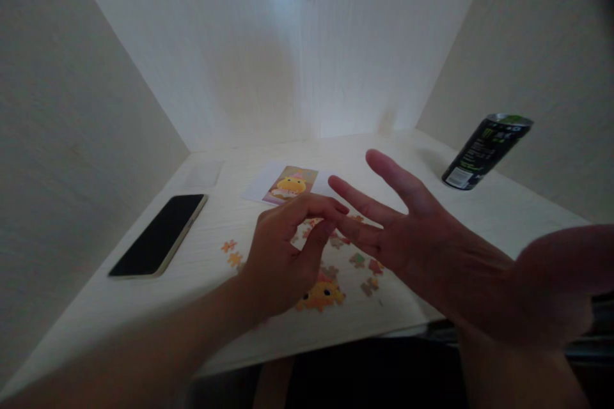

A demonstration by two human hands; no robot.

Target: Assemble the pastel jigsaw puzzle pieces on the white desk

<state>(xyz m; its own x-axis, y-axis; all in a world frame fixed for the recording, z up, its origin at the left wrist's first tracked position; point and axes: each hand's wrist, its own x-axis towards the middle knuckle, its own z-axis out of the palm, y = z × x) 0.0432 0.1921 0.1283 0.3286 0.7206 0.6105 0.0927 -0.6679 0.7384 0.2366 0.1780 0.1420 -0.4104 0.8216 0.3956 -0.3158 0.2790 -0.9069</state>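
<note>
My left hand [283, 255] hovers over the desk with thumb and fingers pinched together; what they hold, if anything, is hidden. My right hand [407, 223] reaches in from the right with fingers stretched out and apart, its fingertips touching the left hand's pinch. Under both hands lie several loose jigsaw pieces [357, 260]. A partly joined yellow and orange puzzle cluster [322, 294] sits near the desk's front edge. A picture card [290, 184] showing a yellow cartoon figure lies flat behind the hands.
A black phone [160, 234] lies face up at the left. A black drink can [484, 150] stands at the right rear. Pale wooden walls [86, 108] close in the desk [503, 211] on three sides. Two small pieces [231, 253] lie left of my hand.
</note>
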